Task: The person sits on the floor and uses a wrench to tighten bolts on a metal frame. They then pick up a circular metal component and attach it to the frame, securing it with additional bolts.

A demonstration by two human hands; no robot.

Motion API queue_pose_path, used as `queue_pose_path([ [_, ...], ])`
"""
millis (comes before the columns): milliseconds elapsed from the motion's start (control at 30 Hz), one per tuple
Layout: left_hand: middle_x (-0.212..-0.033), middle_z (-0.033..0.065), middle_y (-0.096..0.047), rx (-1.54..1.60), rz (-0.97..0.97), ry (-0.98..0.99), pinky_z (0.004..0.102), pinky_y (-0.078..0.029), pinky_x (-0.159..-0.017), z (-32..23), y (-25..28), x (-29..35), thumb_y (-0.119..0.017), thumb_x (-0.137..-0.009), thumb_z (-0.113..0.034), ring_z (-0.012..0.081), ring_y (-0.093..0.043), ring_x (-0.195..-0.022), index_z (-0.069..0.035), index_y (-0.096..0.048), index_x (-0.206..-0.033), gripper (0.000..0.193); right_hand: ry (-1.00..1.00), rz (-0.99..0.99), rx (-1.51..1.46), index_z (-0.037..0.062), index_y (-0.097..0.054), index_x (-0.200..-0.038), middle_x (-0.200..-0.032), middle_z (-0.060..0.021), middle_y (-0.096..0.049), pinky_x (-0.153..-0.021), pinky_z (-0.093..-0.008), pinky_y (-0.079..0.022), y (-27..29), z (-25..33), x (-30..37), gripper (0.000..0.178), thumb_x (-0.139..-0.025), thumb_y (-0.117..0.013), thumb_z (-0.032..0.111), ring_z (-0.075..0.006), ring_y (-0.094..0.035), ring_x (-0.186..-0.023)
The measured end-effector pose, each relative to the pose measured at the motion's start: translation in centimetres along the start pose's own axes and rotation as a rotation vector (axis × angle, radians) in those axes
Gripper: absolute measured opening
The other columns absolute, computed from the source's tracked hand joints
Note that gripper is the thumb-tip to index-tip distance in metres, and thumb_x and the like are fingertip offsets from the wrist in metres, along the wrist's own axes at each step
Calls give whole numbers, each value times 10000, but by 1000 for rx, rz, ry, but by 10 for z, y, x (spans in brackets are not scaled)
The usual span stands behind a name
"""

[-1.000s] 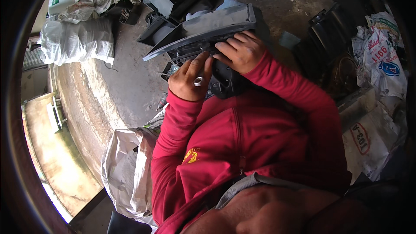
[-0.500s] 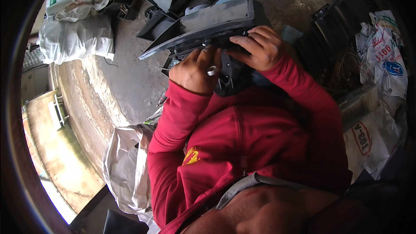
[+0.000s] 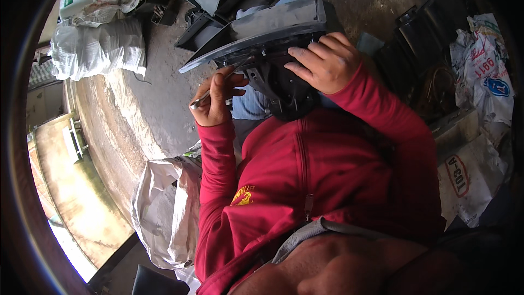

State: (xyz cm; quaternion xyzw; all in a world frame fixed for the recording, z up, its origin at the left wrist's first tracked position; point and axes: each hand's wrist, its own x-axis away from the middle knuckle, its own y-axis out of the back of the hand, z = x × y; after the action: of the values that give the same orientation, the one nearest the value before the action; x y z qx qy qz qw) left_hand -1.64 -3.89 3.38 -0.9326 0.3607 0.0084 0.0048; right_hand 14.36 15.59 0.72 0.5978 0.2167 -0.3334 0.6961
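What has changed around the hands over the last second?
The left hand has moved left and turned, exposing more of its metal tool. The right hand has shifted right along the dark panel. The tool remains held; the panel and white sack stayed roughly in place.

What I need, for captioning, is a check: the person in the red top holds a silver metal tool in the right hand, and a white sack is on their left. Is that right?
No: the head view shows the silver metal tool in the left hand, not the right hand. The red top and the white sack on the left are correct.
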Motion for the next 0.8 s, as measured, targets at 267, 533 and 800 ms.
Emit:
queue_pose_path([
  [267, -745, 95, -676, -809, 59, -620, 347, -528, -533, -3, -42, -4, -717, -861, -114, 277, -672, -610, -75, -706, -998, 142, 31, 38, 48, 155, -684, -948, -769, 38, -567, -761, -373, -414, -24, 8, -4, 259, -750, -748, 309, -166, -552, -765],
  [533, -738, 117, -699, -770, 218, -334, 354, -521, -548, -6, -37, -35, -655, -923, -241, 282, -699, -650, -36, -699, -853, 221, 28, -36, 143, 174, -639, -797, -737, 48, -540, -712, -341, -393, -37, 2, -1, 251, -759, -757, 393, -155, -531, -704],
  [800, -894, 208, -706, 276, 109, 100, 388, -603, -688, 47, 3, -19, -516, -1024, -278, 301, -719, -798, 86, -627, -1119, 392, 45, -50, 135, 181, -605, -786, -710, 46, -517, -705, -341, -383, -38, 7, -4, 308, -695, -809, 393, -159, -512, -685],
])
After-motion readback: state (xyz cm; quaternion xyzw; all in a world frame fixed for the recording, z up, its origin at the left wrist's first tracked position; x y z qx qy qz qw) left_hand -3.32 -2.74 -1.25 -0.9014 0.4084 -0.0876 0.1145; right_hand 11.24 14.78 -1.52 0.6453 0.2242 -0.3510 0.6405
